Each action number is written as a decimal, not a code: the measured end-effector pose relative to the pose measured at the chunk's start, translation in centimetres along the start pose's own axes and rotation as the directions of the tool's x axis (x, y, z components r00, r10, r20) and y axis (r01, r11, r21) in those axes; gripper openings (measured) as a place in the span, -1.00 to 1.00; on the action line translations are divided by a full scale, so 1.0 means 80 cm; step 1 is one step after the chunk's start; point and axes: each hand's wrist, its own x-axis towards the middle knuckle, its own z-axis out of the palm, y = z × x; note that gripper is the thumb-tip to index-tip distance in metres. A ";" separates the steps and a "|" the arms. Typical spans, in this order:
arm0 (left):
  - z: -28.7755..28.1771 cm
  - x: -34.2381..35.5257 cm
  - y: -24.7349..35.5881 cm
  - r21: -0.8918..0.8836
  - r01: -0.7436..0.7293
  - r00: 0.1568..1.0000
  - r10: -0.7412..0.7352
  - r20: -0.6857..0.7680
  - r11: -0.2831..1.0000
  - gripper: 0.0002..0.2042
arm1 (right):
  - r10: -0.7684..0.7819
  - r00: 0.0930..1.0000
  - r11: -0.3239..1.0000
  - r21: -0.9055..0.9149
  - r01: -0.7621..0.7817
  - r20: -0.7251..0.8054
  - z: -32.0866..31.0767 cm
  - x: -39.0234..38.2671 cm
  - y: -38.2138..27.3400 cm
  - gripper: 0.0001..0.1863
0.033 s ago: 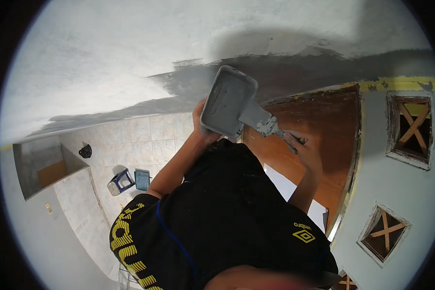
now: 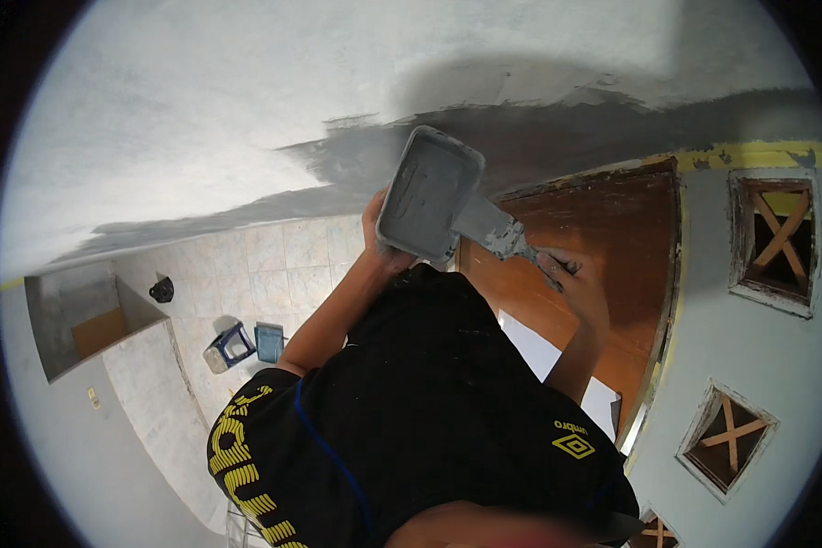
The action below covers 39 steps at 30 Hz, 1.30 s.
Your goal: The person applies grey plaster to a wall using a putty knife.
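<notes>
My left hand (image 2: pixel 377 219) grips a grey, paint-smeared rectangular tray (image 2: pixel 427 183) from its left side and underneath. My right hand (image 2: pixel 566 272) has its fingers round the handle of a wide flat tool (image 2: pixel 485 225) coated in grey, a brush or spreader; I cannot tell which. The tool's head lies at the tray's right edge, partly over it. Above the tray is a white surface (image 2: pixel 201 119) with an uneven dark grey band (image 2: pixel 566 128) and a soft shadow.
Below are pale tiles (image 2: pixel 301 242), a brown wooden floor (image 2: pixel 612 237) with white sheets (image 2: pixel 522 340), a dark stool (image 2: pixel 235 342), a teal container (image 2: pixel 268 341) and a black bundle (image 2: pixel 161 289). A recessed compartment (image 2: pixel 73 310) is at left. Windows with crossed slats (image 2: pixel 776 242) line the right wall.
</notes>
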 end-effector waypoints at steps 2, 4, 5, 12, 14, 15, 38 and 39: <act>0.003 0.003 -0.002 0.045 -0.020 0.998 0.023 -0.054 0.999 -0.45 | 0.048 0.998 0.998 0.036 -0.046 -0.049 -0.005 -0.006 0.002 -0.71; 0.009 0.003 -0.002 0.060 0.003 0.999 0.000 -0.053 0.998 -0.44 | 0.038 0.995 0.998 0.061 -0.032 -0.090 -0.009 -0.012 0.005 -0.71; 0.012 0.003 -0.002 0.069 0.015 0.998 -0.011 -0.061 0.998 -0.43 | 0.033 0.993 0.996 0.081 -0.023 -0.118 -0.011 -0.014 0.005 -0.71; 0.029 0.003 -0.012 0.111 0.047 0.992 -0.034 -0.120 0.993 -0.40 | -0.133 0.921 0.988 0.026 0.153 -0.365 -0.018 -0.026 0.009 -0.68; 0.028 0.002 -0.019 0.082 0.117 0.989 -0.108 -0.105 0.990 -0.41 | -0.178 0.878 0.974 0.047 0.222 -0.444 -0.021 -0.031 0.000 -0.66; 0.028 0.002 -0.022 0.094 0.129 0.988 -0.121 -0.092 0.987 -0.41 | -0.185 0.868 0.971 0.050 0.233 -0.462 -0.022 -0.031 -0.005 -0.66; 0.040 0.007 -0.052 0.238 0.366 0.930 -0.364 -0.055 0.900 -0.43 | -0.258 0.622 0.888 0.072 0.454 -0.739 -0.058 -0.006 -0.114 -0.61; 0.040 0.008 -0.052 0.239 0.369 0.928 -0.368 -0.050 0.898 -0.43 | -0.260 0.617 0.888 0.068 0.456 -0.742 -0.058 -0.003 -0.122 -0.61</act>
